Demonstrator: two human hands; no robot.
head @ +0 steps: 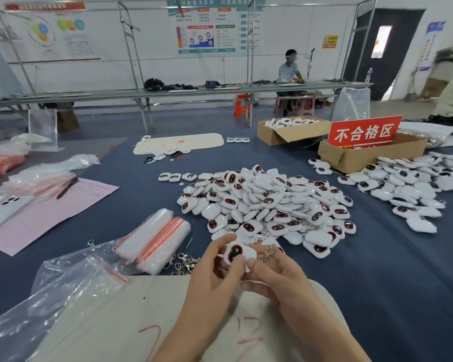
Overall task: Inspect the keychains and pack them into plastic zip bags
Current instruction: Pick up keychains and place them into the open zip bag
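Keychain (236, 253), a white case with a dark oval window turned up toward the camera, was held just above the near edge of the table, pinched between both hands. The left hand (215, 267) curled round its left side and the right hand (275, 273) pressed a thumb on its lower right corner. Its metal ring (271, 250) trailed over the right fingers. The zip bags (154, 241) lay to the left of the hands, nearer the left hand. Their long axis ran diagonally away from the person, and loose clasps (183, 262) lay between them and the hands. Judged from this, packing would call for a reach leftward. The main pile (267, 205) of keychains lay just beyond the hands on the dark blue tablecloth (377, 283), with a second pile (408, 186) farther right beside a cardboard box (351, 158) bearing a red sign (364, 131). A beige mat (115, 322) lay beneath the forearms. Across the room another person (289, 67) sat at a long bench.
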